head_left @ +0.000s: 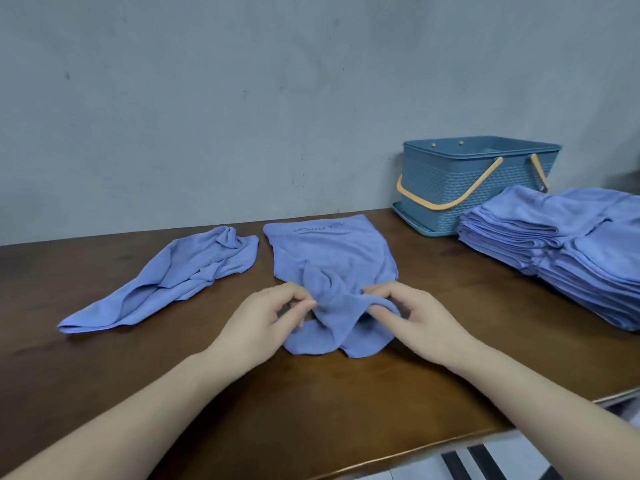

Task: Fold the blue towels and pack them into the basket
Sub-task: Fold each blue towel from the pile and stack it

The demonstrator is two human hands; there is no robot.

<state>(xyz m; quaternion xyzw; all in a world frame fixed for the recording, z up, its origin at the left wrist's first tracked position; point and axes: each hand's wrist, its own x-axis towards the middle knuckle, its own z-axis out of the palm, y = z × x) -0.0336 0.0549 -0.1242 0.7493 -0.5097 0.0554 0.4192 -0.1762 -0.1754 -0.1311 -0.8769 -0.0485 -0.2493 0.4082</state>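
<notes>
Between both hands' grip (341, 311) bunches the towel (332, 258).

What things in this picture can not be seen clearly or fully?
- Inside of the basket: head view, hidden by its own near wall.
- Stacks of folded towels: cut off by the right edge.
- Print on the towel: partly lost at a fold.
- Towel's near edge: bunched under the left hand and right hand.

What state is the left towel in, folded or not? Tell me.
Not folded. The left towel lies crumpled and bunched on the table, with loose creases and uneven edges; neither hand touches it.
</notes>
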